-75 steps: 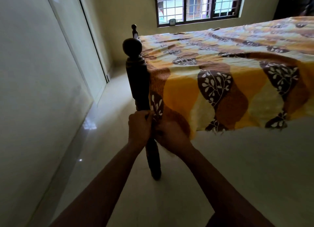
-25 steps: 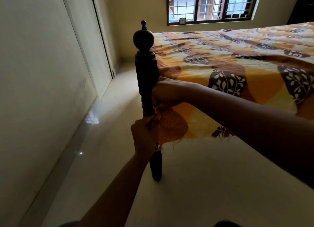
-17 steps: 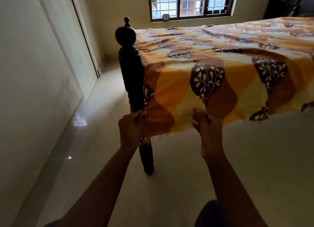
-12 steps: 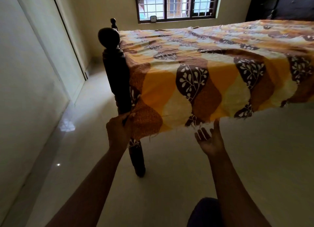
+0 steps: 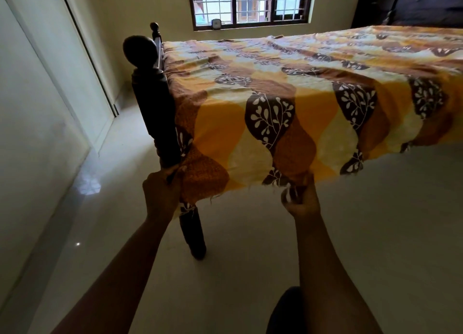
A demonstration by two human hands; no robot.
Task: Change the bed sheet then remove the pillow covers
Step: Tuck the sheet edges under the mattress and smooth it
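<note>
An orange, yellow and brown leaf-patterned bed sheet [image 5: 295, 95] lies spread over the bed and hangs down its near side. My left hand [image 5: 161, 194] grips the sheet's corner against the dark wooden bedpost [image 5: 156, 108]. Further right, my right hand [image 5: 300, 199] pinches the sheet's frayed lower hem from below, palm up. A dark pillow [image 5: 426, 5] lies at the far right end of the bed.
A pale wall and wardrobe door [image 5: 75, 58] run close along the left. The glossy tiled floor [image 5: 375, 233] spreads beneath the bed and around me. A barred window [image 5: 250, 5] sits in the far wall. A second bedpost [image 5: 155, 32] stands behind the near one.
My right hand left the corner by the post, moved right along the hem, opened under it, and now pinches the hem. My left hand stayed gripping the corner.
</note>
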